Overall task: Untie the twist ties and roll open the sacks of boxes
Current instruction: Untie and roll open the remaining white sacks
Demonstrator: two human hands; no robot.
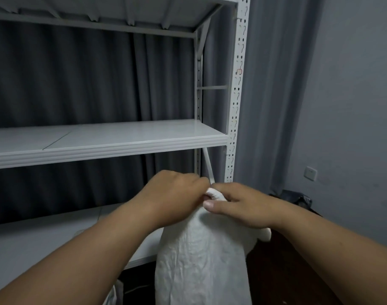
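Observation:
A tall white woven sack (201, 256) stands upright in front of me, its top gathered into a tight neck (213, 193). My left hand (175, 197) grips that neck from the left with curled fingers. My right hand (238, 205) holds the neck from the right, thumb pressed across the front of the cloth. Both hands meet at the bunched top and hide any twist tie there. What the sack contains does not show.
A white metal shelving unit (113, 142) stands just behind the sack, with a perforated upright post (236, 106) at its right. Grey curtains hang behind. A dark bag (298, 199) lies on the floor at right. Another white sack edge (115, 293) shows at bottom left.

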